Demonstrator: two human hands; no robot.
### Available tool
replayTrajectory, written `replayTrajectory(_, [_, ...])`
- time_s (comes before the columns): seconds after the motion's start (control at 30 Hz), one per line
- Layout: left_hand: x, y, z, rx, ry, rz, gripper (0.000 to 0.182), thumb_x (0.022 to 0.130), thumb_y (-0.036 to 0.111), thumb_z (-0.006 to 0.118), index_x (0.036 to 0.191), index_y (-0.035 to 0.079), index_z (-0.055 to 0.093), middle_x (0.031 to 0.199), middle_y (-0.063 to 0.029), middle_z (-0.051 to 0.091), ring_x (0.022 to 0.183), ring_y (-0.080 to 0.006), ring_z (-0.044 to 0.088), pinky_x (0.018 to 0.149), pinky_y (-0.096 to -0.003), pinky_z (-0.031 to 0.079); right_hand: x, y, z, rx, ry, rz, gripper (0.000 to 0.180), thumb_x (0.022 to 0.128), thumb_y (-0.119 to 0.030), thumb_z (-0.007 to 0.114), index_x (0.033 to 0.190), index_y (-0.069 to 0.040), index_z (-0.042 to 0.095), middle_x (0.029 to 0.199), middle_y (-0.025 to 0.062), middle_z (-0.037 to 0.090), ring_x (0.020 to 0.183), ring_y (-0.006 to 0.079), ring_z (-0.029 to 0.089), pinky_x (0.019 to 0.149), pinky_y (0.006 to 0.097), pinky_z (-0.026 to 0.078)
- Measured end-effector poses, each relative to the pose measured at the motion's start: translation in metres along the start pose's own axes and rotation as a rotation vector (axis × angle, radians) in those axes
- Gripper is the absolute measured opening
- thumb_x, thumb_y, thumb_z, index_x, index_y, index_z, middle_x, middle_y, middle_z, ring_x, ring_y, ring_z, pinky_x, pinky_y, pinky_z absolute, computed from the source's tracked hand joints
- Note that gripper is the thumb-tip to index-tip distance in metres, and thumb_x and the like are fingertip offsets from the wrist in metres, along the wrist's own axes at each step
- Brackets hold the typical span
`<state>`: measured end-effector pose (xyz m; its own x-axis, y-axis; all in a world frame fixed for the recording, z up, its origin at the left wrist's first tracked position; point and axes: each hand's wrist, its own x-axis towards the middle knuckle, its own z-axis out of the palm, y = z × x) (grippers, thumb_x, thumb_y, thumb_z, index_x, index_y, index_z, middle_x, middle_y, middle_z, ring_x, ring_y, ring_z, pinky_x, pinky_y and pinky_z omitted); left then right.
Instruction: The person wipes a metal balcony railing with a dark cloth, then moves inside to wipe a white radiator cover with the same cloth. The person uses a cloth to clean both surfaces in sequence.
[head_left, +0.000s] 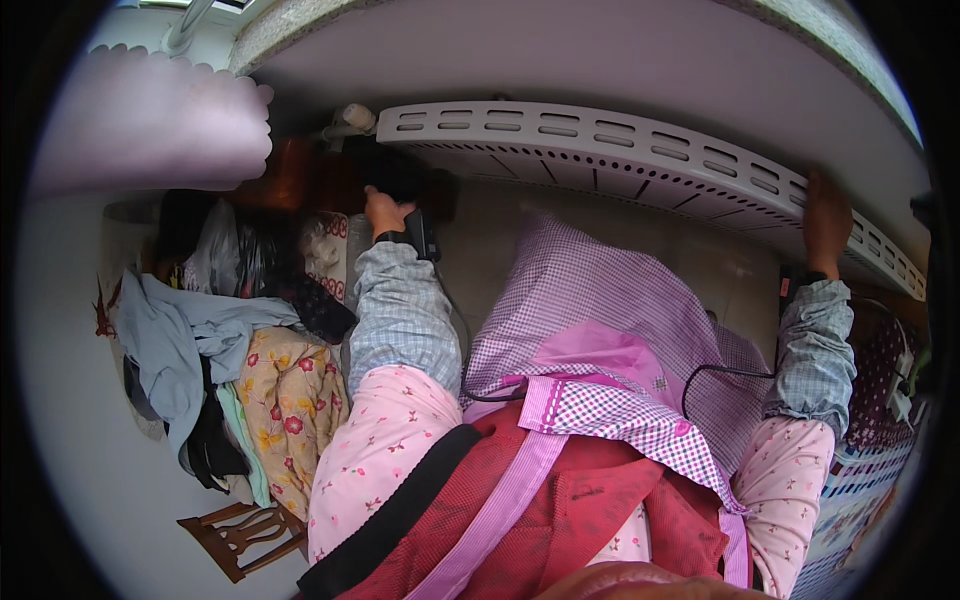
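Observation:
My left hand (386, 210) reaches down into the shadow beneath the left end of a white radiator (585, 135). It is close to a dark object (390, 172) whose kind I cannot make out; whether the fingers hold it is unclear. A small black device is strapped at the left wrist, with a cable running from it. On the right, my right hand (827, 217) rests on the slotted top of the radiator, its fingers partly hidden in shadow. A checked pink apron (585, 300) hangs before me, between both arms.
Clothes (165, 322) and a flowered cloth (289, 390) are heaped at the left, beside plastic bags (217, 247). A brown wooden chair (244, 536) stands at the lower left. A scalloped pale cover (157, 120) juts in at the upper left. White plugs (900, 390) hang at the right.

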<state>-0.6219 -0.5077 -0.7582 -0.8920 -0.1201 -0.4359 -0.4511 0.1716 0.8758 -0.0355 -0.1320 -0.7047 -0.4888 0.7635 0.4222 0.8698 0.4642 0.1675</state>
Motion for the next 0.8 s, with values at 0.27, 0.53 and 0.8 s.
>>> replayTrajectory(0.27, [-0.034,-0.151,0.140,1.912,-0.189,0.683,0.073,0.094,0.052,0.055,0.147,0.003,0.046,0.151,-0.0178,0.046,0.140,-0.0309,0.043,0.113,-0.0461,0.034,-0.002,0.011,0.004,-0.017,-0.038,-0.017,0.040,0.106,-0.033,0.039,0.110,-0.007,0.069,0.107,0.0150,0.069,0.100,0.0354,0.064,0.086,0.0460,0.050])
replayTrajectory(0.53, [-0.065,-0.239,0.175,1.334,-0.774,0.688,0.065,0.069,0.041,0.079,0.118,-0.001,0.068,0.126,-0.0279,0.062,0.123,-0.0410,0.057,0.106,-0.0410,0.045,-0.004,0.019,0.004,-0.051,-0.059,-0.054,0.037,0.106,-0.028,0.039,0.118,-0.008,0.067,0.112,0.0143,0.069,0.103,0.0350,0.064,0.089,0.0451,0.049])
replayTrajectory(0.8, [0.128,-0.161,0.086,1.685,-0.262,0.726,0.062,0.071,0.053,0.080,0.114,0.008,0.074,0.121,-0.0187,0.068,0.110,-0.0343,0.066,0.090,-0.0417,0.053,-0.007,0.020,-0.001,-0.077,-0.096,-0.052,0.034,0.105,-0.026,0.041,0.113,-0.008,0.069,0.105,0.0151,0.070,0.096,0.0366,0.064,0.084,0.0463,0.050])
